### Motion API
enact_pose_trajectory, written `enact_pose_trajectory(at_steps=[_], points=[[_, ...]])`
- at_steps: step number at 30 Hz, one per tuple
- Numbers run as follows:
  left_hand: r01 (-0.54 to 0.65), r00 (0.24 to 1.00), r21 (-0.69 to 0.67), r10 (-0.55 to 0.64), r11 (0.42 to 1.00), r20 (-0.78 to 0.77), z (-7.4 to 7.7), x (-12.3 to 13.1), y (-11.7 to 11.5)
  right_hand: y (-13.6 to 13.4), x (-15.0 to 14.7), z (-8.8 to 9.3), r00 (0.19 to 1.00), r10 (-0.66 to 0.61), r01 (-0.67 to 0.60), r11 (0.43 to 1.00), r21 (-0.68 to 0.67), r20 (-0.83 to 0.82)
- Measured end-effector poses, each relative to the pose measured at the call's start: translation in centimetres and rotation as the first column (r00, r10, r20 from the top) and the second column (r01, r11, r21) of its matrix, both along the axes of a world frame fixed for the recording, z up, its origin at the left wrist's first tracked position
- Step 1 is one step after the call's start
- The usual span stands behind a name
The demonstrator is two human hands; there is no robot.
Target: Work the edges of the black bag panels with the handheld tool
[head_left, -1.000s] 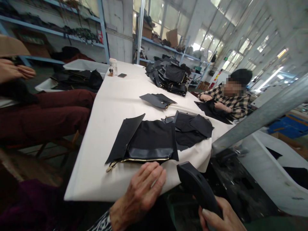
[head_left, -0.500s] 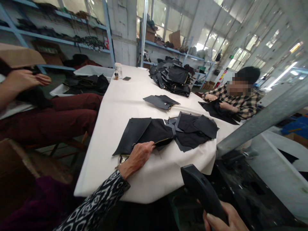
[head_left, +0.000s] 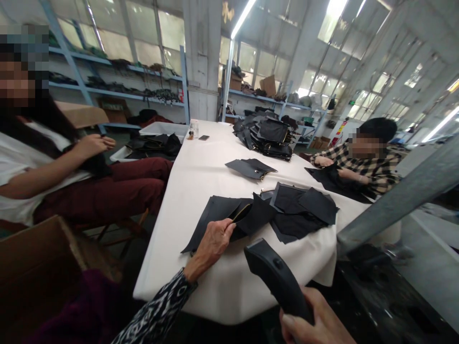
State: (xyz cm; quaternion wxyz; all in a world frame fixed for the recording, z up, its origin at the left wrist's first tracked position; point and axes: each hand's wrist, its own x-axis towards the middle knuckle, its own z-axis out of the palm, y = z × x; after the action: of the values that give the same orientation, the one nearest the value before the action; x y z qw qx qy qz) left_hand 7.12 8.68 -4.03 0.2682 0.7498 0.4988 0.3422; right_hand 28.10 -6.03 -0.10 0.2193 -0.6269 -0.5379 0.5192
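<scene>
Zippered black panel [head_left: 229,220] now lifted, folded by left hand [head_left: 212,242]

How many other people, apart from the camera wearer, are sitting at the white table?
2. One person in dark red trousers sits at the table's left side. One person in a checked shirt sits at the right side, hands on black fabric. Others may be outside the view.

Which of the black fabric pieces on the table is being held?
The zippered piece nearest the table's front edge: the left hand grips it by its gold zipper, while the others lie untouched.
</scene>
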Motion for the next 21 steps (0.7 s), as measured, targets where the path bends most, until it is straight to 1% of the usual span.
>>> enact_pose_trajectory(at_steps=[3,6,9,11,14,17,19,21], points=[[0.017,0.999,0.012,-0.017,1.000,0.028,0.0,0.0,-0.3,1.4,-1.3,0.1,0.993,0.054,-0.051,0.998,0.027,-0.109],[0.042,0.997,-0.009,-0.041,0.999,0.070,-0.3,-0.1,-0.6,2.4,-2.4,0.4,0.980,0.072,-0.059,0.996,0.072,-0.184],[0.117,0.984,-0.040,-0.110,0.992,0.137,-0.9,0.0,-0.9,3.3,-3.2,0.7,0.975,0.082,-0.060,0.993,0.105,-0.208],[0.133,0.981,-0.036,-0.127,0.990,0.145,-1.2,0.2,-1.1,4.0,-3.3,1.0,0.977,0.074,-0.049,0.991,0.126,-0.200],[0.056,0.993,-0.035,-0.052,0.998,0.106,-1.3,0.3,-1.0,4.5,-2.7,1.4,0.977,0.058,-0.017,0.981,0.193,-0.206],[-0.016,0.994,-0.063,0.023,0.998,0.109,-1.1,0.2,-0.3,4.2,-1.5,1.8,0.979,0.047,0.004,0.969,0.247,-0.201],[-0.023,0.991,-0.086,0.034,0.996,0.129,-1.0,0.1,0.2,3.6,-0.8,1.9,0.986,0.039,0.003,0.967,0.253,-0.160],[-0.019,0.989,-0.096,0.033,0.995,0.146,-1.2,0.0,0.6,3.1,-0.6,1.8,0.993,0.029,-0.004,0.976,0.216,-0.112]])
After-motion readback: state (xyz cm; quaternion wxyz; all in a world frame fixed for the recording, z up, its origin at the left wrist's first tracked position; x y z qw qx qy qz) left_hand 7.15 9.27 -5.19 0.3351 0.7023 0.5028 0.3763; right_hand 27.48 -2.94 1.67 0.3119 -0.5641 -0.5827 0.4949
